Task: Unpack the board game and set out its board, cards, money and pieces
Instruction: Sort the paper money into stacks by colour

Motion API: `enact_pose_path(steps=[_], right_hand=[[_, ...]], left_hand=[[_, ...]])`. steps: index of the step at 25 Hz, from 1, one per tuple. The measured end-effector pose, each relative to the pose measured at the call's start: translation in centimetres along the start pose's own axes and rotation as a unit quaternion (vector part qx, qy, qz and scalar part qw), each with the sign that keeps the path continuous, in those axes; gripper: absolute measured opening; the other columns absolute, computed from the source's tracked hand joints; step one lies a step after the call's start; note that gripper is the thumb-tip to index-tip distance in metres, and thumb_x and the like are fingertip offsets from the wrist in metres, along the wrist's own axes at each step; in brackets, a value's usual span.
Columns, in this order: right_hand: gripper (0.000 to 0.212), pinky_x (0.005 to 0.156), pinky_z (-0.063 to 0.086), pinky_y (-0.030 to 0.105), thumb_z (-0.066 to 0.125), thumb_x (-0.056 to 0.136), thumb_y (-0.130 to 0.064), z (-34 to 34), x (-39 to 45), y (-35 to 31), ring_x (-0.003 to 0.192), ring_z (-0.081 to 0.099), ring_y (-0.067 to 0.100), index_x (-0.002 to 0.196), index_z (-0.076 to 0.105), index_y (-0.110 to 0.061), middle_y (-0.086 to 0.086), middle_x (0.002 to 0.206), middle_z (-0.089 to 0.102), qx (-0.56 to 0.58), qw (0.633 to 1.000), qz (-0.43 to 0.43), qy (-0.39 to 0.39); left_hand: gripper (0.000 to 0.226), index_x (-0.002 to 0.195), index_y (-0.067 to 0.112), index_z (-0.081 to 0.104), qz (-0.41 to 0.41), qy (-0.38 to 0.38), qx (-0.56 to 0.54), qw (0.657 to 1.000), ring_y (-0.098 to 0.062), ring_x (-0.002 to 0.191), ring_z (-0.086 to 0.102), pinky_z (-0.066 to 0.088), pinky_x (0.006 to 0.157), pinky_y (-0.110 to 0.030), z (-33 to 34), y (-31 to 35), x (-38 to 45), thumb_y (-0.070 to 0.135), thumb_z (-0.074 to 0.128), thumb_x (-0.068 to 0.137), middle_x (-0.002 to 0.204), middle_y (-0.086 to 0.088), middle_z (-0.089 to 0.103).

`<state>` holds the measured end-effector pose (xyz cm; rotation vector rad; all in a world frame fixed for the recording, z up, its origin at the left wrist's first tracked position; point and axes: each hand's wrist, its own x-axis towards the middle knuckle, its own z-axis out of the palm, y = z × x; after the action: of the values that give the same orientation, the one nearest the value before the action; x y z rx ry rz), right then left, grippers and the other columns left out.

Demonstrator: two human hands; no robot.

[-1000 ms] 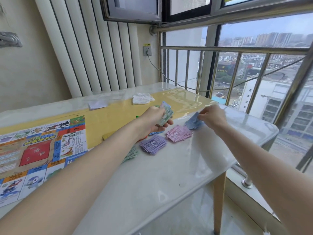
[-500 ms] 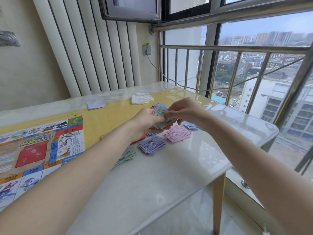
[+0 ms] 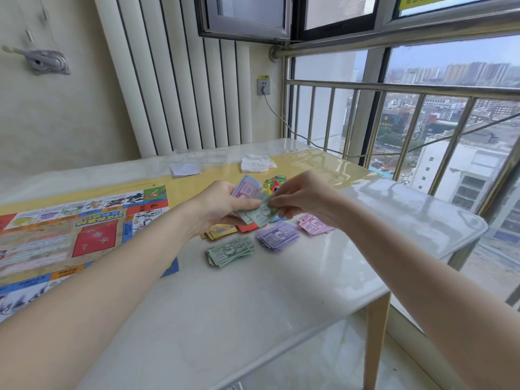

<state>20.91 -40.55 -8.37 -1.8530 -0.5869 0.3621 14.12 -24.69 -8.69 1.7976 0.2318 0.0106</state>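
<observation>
Two hands meet over the sorting area: the right hand (image 3: 305, 199) pinches a green note at the front of the mixed wad of play money (image 3: 254, 202), thumb and fingertips closed on its edge, while the left hand (image 3: 222, 208) grips the wad from below, fingers curled round it and thumb pressed across the top. A second ago the right hand was out at the far side laying a blue note down; half a second ago it had come back to the wad, and now it has a fresh note in its pinch. That suggests the sorting is mid-cycle, one note dealt and the next being drawn off. Just below the hands the table (image 3: 253, 319) carries the sorted stacks: green notes (image 3: 229, 251) nearest, purple notes (image 3: 277, 237) beside them, pink notes (image 3: 313, 225) further right. Yellow cards (image 3: 221, 230) and red cards (image 3: 249, 228) lie partly under the left hand. Small coloured pieces (image 3: 274, 182) sit behind the hands. To the left the game board (image 3: 70, 229) lies unfolded and flat. Judging by colour, this note belongs on the green stack, and the wad looks far from finished.
</observation>
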Motion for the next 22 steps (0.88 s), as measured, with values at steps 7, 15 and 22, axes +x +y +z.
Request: enact_pose_path(steps=[7,15,22], right_hand=[[0.017,0.035,0.028,0.015,0.073,0.077,-0.013,4.8,-0.9,0.5,0.034,0.037,0.011,0.068,0.064,-0.002,0.001,0.040,0.045,-0.108,0.992,0.019,-0.070],[0.035,0.048,0.034,0.024,0.074,0.076,-0.031,6.9,-0.8,-0.3,0.055,0.046,0.014,0.057,0.049,-0.017,-0.004,0.054,0.046,-0.412,0.908,-0.072,-0.016],[0.024,0.042,0.039,0.021,0.068,0.083,-0.019,4.4,-0.8,-0.6,0.049,0.052,0.014,0.091,0.064,0.002,0.008,0.064,0.061,-0.090,0.993,-0.049,-0.060]], left_hand=[[0.029,0.085,0.008,0.063,-0.013,0.052,0.044,0.998,-0.006,0.049,0.060,0.049,0.046,-0.016,-4.2,-1.6,-2.3,0.020,0.040,0.099,0.062,0.000,0.068],[0.018,0.097,0.002,0.061,-0.030,-0.043,-0.027,0.998,-0.011,0.066,0.070,0.054,0.054,-0.018,-5.2,-1.7,-3.0,0.008,0.043,0.097,0.078,-0.006,0.074],[0.007,0.089,0.006,0.063,0.022,0.027,-0.041,0.999,-0.007,0.057,0.067,0.054,0.052,-0.017,-3.6,-0.7,-1.6,0.007,0.065,0.083,0.069,-0.003,0.070]])
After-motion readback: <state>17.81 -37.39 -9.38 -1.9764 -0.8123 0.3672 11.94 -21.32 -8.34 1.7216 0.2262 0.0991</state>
